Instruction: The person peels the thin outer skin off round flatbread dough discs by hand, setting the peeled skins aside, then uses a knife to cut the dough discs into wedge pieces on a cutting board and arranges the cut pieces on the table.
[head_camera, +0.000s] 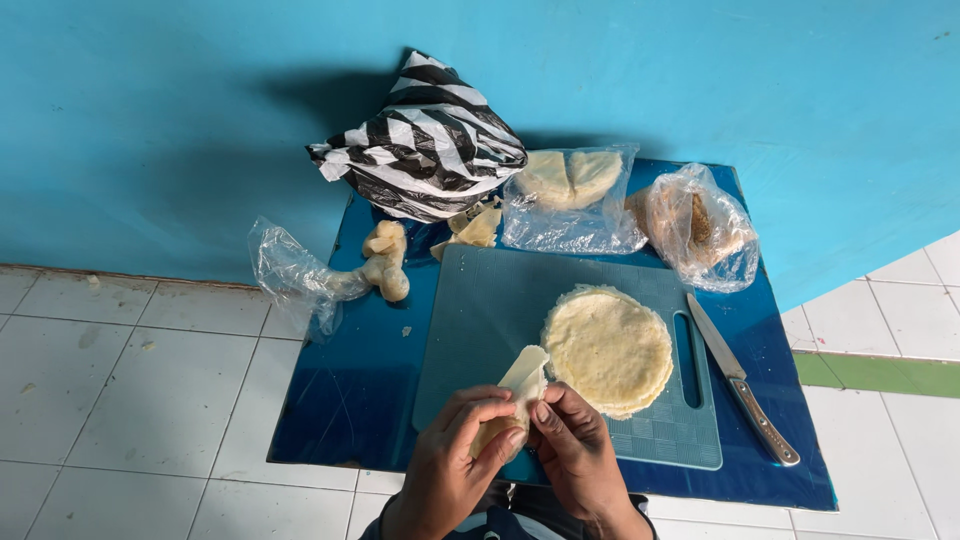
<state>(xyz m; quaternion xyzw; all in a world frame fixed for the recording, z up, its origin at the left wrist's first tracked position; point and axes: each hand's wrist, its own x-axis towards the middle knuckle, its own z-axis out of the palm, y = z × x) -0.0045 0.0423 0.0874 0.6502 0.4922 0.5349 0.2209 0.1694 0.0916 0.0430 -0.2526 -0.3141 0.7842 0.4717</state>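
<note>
Both my hands hold one pale, folded piece of thin dough wrapper (523, 378) over the near edge of a teal cutting board (480, 310). My left hand (455, 460) cups its lower part, and my right hand (575, 450) pinches its side with thumb and fingers. On the board, just right of my hands, lies a round stack of flat pale wrappers (608, 350).
A knife (742, 382) lies right of the board on a low blue table (340, 400). At the back stand a black-and-white striped bag (425, 140), a clear bag of wrappers (570, 195), another clear bag (700, 225) and rolled dough pieces (385, 260). White tiled floor surrounds it.
</note>
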